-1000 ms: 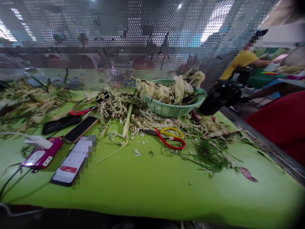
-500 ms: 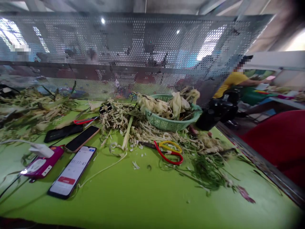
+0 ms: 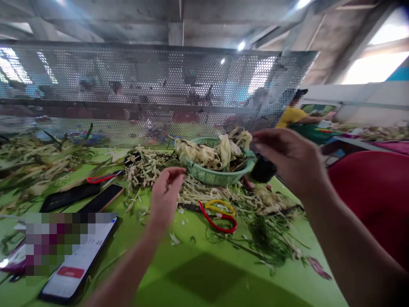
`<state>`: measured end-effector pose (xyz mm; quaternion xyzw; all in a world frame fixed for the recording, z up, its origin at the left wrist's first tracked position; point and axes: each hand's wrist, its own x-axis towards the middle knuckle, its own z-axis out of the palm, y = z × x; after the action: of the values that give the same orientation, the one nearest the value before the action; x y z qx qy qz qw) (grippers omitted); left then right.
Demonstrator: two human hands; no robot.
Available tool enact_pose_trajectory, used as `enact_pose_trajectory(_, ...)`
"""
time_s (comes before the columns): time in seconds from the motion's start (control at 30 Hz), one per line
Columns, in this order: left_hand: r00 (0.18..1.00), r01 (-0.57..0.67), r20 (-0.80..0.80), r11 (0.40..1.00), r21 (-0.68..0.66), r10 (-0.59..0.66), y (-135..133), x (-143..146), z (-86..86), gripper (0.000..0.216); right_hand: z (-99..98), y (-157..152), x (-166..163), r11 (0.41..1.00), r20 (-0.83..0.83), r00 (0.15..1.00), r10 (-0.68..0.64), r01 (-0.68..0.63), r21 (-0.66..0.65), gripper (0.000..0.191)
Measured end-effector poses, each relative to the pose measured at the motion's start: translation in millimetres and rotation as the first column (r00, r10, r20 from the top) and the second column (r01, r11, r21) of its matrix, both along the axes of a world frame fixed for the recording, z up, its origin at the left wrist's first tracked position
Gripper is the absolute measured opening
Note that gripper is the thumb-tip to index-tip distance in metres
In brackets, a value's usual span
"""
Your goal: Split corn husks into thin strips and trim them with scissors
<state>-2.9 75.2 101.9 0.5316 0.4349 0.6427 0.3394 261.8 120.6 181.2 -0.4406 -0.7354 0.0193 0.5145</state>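
Observation:
My left hand is raised over the green table, just left of a light green plastic basket. Its fingers are bent but apart from the thumb, holding nothing. On the basket's right side my right hand hangs in the air, slightly blurred, with a gap between thumb and fingers. Neither hand clearly touches the rim. Dry, pale husks fill the basket. Scissors with one red and one yellow handle loop lie in front of it, their blades partly under plant scraps.
Cut stems and leaf scraps cover the table's back and left. Phones and red-handled cutters lie at left. A perforated metal screen stands behind. A red chair back and a person in yellow are at right.
Both my hands have come into view and reached forward to either side of the basket. The camera view has tilted up and turned slightly right.

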Motion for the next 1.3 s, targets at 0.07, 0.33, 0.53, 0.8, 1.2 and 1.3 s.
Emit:
enact_pose_trajectory(0.07,0.996,-0.011,-0.093,0.998,-0.06,0.005,14.4,4.4,-29.4,0.017,-7.9,34.5,1.1,0.987,0.043,0.999,0.033,-0.026,-0.158,0.03)
enact_pose_trajectory(0.33,0.938,-0.034,-0.346,0.995,-0.091,0.0,36.2,-10.5,-83.9,0.016,-53.1,147.4,9.4,0.759,0.705,0.708,-0.035,0.478,-0.442,0.056)
enact_pose_trajectory(0.53,0.925,0.022,-0.374,0.992,-0.124,-0.067,26.8,-4.8,-74.3,0.019,-66.1,163.2,4.4,0.776,0.59,0.807,-0.005,0.375,-0.507,0.042)
enact_pose_trajectory(0.8,0.937,-0.006,-0.348,0.995,-0.096,-0.027,31.2,-8.0,-76.9,0.017,-35.3,139.5,3.5,0.902,-0.38,0.925,-0.023,-0.145,-0.408,0.029)
enact_pose_trajectory(1.2,0.932,-0.119,-0.332,0.989,0.09,0.143,32.6,-16.8,-69.2,0.03,7.3,54.5,-27.1,0.873,-0.493,0.841,0.224,-0.398,-0.283,0.027)
enact_pose_trajectory(1.3,0.934,-0.149,-0.307,0.98,0.128,0.182,31.5,-15.9,-68.2,0.035,20.1,39.7,-27.5,0.839,-0.49,0.834,0.254,-0.442,-0.317,0.027)
